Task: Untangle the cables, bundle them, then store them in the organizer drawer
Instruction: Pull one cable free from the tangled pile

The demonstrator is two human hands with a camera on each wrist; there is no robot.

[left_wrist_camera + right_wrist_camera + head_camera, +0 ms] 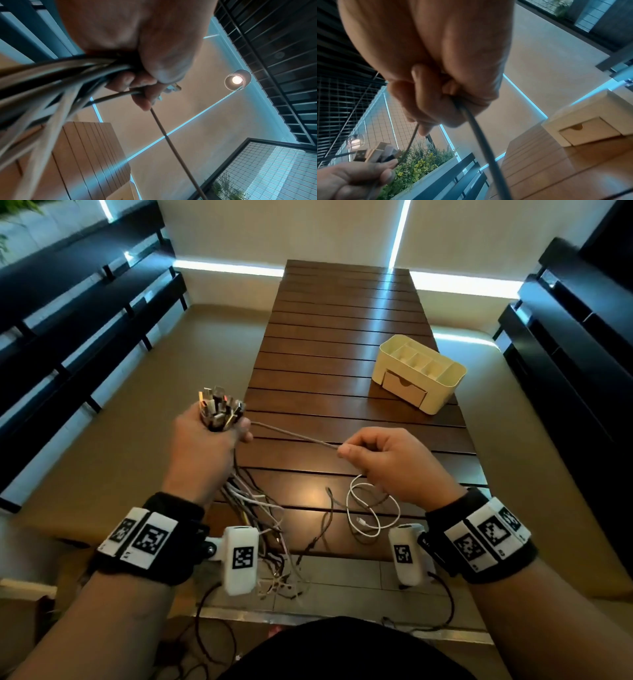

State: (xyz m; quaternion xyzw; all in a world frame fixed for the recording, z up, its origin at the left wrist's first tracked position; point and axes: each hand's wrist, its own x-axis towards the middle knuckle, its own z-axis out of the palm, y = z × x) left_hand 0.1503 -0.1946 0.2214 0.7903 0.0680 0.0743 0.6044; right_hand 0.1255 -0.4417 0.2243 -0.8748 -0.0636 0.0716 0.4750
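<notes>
My left hand (209,436) grips a bundle of cables (221,409), their USB plugs sticking up out of the fist and their tails (260,518) hanging down past the table's near edge. One grey-brown cable (294,435) runs taut from the left fist to my right hand (373,453), which pinches it between thumb and fingers. In the right wrist view this cable (476,128) passes through the curled fingers and down. A white cable (371,508) lies looped on the table under the right hand. The cream organizer (419,371), with its drawer (404,388) closed, stands at the right of the table.
The dark slatted wooden table (342,337) stretches away ahead. Black railings (85,320) run along the left and black shelving (575,337) along the right. A planter with greenery (419,162) stands off to the left. More wires (205,638) trail on the floor near my lap.
</notes>
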